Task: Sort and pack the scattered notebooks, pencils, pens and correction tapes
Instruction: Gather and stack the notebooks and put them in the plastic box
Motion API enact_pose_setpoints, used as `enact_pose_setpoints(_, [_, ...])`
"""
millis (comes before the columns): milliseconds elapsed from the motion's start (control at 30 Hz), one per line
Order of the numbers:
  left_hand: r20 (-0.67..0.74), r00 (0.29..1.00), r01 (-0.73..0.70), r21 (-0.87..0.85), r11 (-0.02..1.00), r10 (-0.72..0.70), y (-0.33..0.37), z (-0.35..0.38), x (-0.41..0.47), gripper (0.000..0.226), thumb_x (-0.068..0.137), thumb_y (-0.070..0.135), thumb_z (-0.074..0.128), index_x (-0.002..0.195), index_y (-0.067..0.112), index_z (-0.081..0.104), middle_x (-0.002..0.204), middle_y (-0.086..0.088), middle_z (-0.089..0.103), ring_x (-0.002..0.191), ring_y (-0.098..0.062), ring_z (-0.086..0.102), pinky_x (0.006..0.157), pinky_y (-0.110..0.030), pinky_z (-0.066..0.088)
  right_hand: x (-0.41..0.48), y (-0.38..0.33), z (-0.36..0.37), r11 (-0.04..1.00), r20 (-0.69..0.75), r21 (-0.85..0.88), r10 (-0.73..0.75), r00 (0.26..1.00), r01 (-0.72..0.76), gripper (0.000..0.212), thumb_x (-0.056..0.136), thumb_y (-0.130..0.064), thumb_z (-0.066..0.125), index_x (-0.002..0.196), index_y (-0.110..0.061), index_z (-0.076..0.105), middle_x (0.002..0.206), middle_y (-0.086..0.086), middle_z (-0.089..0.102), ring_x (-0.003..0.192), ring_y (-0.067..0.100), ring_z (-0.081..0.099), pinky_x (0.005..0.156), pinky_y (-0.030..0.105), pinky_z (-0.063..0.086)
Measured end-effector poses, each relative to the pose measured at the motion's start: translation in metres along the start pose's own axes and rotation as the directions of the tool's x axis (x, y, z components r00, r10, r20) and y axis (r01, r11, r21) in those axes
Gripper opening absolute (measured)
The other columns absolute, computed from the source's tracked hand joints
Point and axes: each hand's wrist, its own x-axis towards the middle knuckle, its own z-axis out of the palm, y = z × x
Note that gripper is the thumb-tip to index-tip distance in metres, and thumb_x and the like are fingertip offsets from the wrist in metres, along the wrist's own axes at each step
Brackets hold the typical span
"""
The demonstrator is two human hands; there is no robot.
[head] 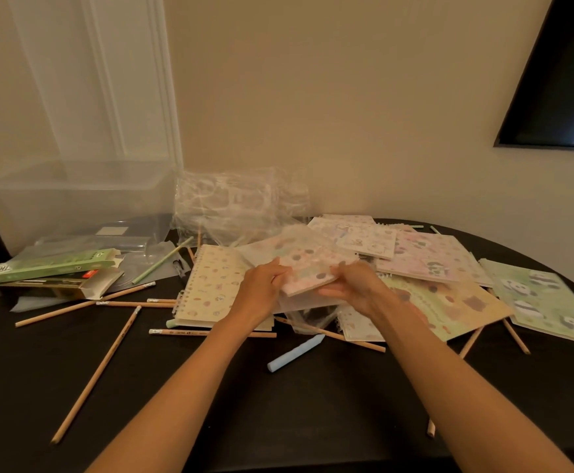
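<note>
While pencils (97, 373) lie scattered across the dark table (23, 390), a person's left hand (264, 291) and right hand (358, 285) grip a small pink notebook (309, 272) by its left and right edges, held over the notebook pile (449, 264) mid-table; a clear bin (74, 196) stands far left

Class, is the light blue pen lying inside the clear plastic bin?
No: the light blue pen lies on the black table, outside the clear bin.

bin (74, 196) rear-left | boxes (48, 268) before it | notebooks (449, 288) right | pencils (108, 349) front-left on table (23, 387)
</note>
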Motion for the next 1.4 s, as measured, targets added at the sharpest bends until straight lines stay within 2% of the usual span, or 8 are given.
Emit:
enact_pose_setpoints(333, [0.214, 0.965, -0.113, -0.178, 0.978, 0.151, 0.026, -0.021, 0.014, 0.026, 0.094, 0.016, 0.050, 0.113, 0.010, 0.066, 0.131, -0.001, 0.055, 0.124, -0.007, 0.047, 0.093, -0.013, 0.039, 0.004, -0.006, 0.008, 0.867, 0.069, 0.492, 0.054, 0.996, -0.081, 0.036, 0.098, 0.007, 0.029, 0.134, 0.007, 0.033, 0.133, 0.029, 0.045, 0.120, 0.045, 0.048, 0.074, 0.046, 0.053])
enact_pose_setpoints(467, [0.308, 0.928, -0.166, -0.165, 0.972, 0.210, 0.042, -0.021, 0.013, 0.022, 0.093, 0.017, 0.053, 0.086, 0.010, 0.072, 0.102, -0.007, 0.070, 0.101, -0.012, 0.062, 0.087, -0.033, 0.048, 0.007, -0.006, 0.014, 0.802, 0.086, 0.593, 0.031, 0.996, -0.076, 0.041, 0.098, 0.007, 0.025, 0.139, 0.008, 0.022, 0.124, 0.034, 0.045, 0.106, 0.047, 0.053, 0.042, 0.035, 0.054])
enact_pose_setpoints(667, [0.360, 0.925, 0.034, -0.406, 0.913, 0.126, 0.038, -0.042, 0.006, 0.018, 0.091, 0.021, 0.056, 0.103, 0.019, 0.069, 0.102, 0.002, 0.070, 0.083, -0.015, 0.070, 0.060, -0.027, 0.058, 0.008, 0.001, 0.013, 0.721, 0.111, 0.688, 0.006, 0.994, -0.081, 0.040, 0.098, 0.007, 0.024, 0.138, 0.006, 0.026, 0.139, 0.036, 0.033, 0.125, 0.051, 0.039, 0.071, 0.052, 0.053])
enact_pose_setpoints(767, [0.018, 0.999, 0.047, -0.429, 0.902, -0.043, 0.033, -0.057, 0.015, 0.040, 0.088, 0.035, 0.059, 0.127, 0.032, 0.051, 0.100, 0.010, 0.062, 0.054, -0.020, 0.065, 0.040, -0.022, 0.048, 0.010, -0.001, 0.013, 0.748, 0.053, 0.664, -0.018, 0.998, -0.022, 0.038, 0.096, 0.008, 0.033, 0.134, 0.001, 0.037, 0.136, 0.027, 0.045, 0.124, 0.046, 0.044, 0.095, 0.053, 0.043])
enact_pose_setpoints(867, [-0.364, 0.887, 0.156, -0.341, 0.927, -0.283, 0.025, -0.057, 0.034, 0.057, 0.090, 0.043, 0.043, 0.141, 0.024, 0.028, 0.107, -0.001, 0.058, 0.082, -0.024, 0.062, 0.062, -0.032, 0.054, 0.010, -0.001, 0.018, 0.788, 0.034, 0.616, -0.024, 0.999, -0.002, 0.038, 0.096, 0.009, 0.031, 0.133, -0.001, 0.038, 0.135, 0.024, 0.047, 0.122, 0.044, 0.047, 0.100, 0.052, 0.040])
enact_pose_setpoints(967, [-0.090, 0.883, 0.396, -0.387, 0.833, -0.461, 0.024, -0.044, 0.048, 0.067, 0.095, 0.046, 0.036, 0.146, 0.017, 0.005, 0.140, -0.011, 0.040, 0.111, -0.030, 0.053, 0.081, -0.044, 0.053, 0.008, 0.003, 0.026, 0.823, 0.063, 0.569, -0.038, 0.997, -0.004, 0.041, 0.097, 0.009, 0.029, 0.135, -0.004, 0.035, 0.134, 0.023, 0.046, 0.119, 0.045, 0.048, 0.091, 0.054, 0.047])
enact_pose_setpoints(1233, [0.146, 0.912, 0.405, -0.465, 0.787, -0.382, 0.013, -0.041, 0.033, 0.040, 0.092, 0.009, 0.055, 0.127, 0.008, 0.038, 0.077, -0.009, 0.058, 0.040, -0.008, 0.051, 0.033, -0.019, 0.041, 0.016, 0.008, 0.047, 0.882, -0.015, 0.466, -0.065, 0.998, 0.064, 0.040, 0.093, 0.009, 0.043, 0.132, 0.000, 0.040, 0.111, 0.020, 0.059, 0.078, 0.030, 0.064, 0.052, 0.039, 0.057])
enact_pose_setpoints(1400, [0.342, 0.832, 0.550, -0.393, 0.737, -0.438, 0.006, -0.056, 0.029, 0.061, 0.078, -0.002, 0.068, 0.129, 0.013, 0.038, 0.105, -0.012, 0.061, 0.048, -0.007, 0.044, 0.038, -0.018, 0.038, 0.020, 0.018, 0.064, 0.881, -0.099, 0.467, -0.026, 0.995, 0.069, 0.044, 0.094, 0.008, 0.044, 0.136, -0.004, 0.039, 0.125, 0.022, 0.055, 0.074, 0.028, 0.062, 0.048, 0.033, 0.057])
